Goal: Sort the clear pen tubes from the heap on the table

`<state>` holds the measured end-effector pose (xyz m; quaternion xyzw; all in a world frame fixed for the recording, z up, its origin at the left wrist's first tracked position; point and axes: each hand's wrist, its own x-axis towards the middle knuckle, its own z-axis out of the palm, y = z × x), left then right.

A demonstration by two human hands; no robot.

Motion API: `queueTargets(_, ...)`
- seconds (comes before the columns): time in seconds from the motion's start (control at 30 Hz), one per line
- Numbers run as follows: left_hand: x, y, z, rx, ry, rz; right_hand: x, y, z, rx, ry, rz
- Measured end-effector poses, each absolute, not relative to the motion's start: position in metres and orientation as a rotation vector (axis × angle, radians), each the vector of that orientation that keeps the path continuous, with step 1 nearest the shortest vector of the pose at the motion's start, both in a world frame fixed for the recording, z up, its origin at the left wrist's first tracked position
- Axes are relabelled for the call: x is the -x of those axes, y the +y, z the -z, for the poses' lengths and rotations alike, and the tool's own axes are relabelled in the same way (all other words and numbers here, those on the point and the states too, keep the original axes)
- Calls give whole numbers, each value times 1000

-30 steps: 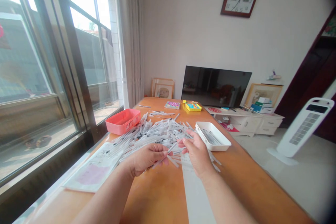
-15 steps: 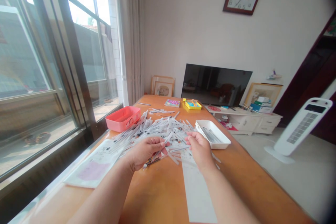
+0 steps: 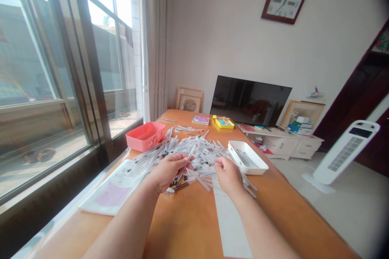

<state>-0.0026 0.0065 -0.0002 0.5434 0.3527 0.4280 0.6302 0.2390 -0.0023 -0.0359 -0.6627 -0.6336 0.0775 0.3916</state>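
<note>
A heap of pens and clear pen barrels (image 3: 197, 145), some with black ends, covers the middle of the table. My left hand (image 3: 174, 168) is closed at the near left side of the heap, thumb and fingers pinching a pale, slim pen barrel (image 3: 191, 153) that points up and away. At the heap's right edge, my right hand (image 3: 227, 172) has its fingers curled together; whatever they hold, if anything, is hidden. Just beyond that hand stands a white tray (image 3: 259, 166) with several slim grey sticks inside. Under the right forearm lies a white paper strip (image 3: 229, 218).
A red plastic box (image 3: 141, 141) stands left of the heap, by the window. Near it lies a printed sheet or bag (image 3: 111, 196). Toward the table's (image 3: 179, 226) far end are a yellow box (image 3: 223, 123) and a small colourful booklet (image 3: 200, 119).
The view has shifted slightly. My right fingers have curled in closer together. My left hand keeps its pinch, with the barrel now pointing more upward.
</note>
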Motion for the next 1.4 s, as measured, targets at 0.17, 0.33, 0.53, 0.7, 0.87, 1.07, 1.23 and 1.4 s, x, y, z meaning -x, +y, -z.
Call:
queueTargets(0.17,7,9,1,-1231,821,-1037,-224,-8,25,1728,-1787,-196)
queueTargets(0.33,9,11,4,-1236,813,-1038,-203,-15,18,1669,-2020,-243)
queueTargets(0.53,10,13,6,-1222,809,-1050,-185,-19,17,1638,-2208,-228)
queueTargets(0.7,11,14,4,-1189,863,-1079,-174,-22,18,1669,-2258,-197)
queueTargets(0.87,11,13,4,-1181,893,-1089,-160,-22,21,1678,-2331,-103)
queueTargets(1.07,11,13,5,-1187,903,-1088,-146,-23,25,1681,-2397,95)
queueTargets(1.23,11,13,3,-1187,914,-1082,-135,-26,26,1708,-2410,154)
queueTargets(1.4,10,11,0,-1165,921,-1085,-123,-23,29,1745,-2382,184)
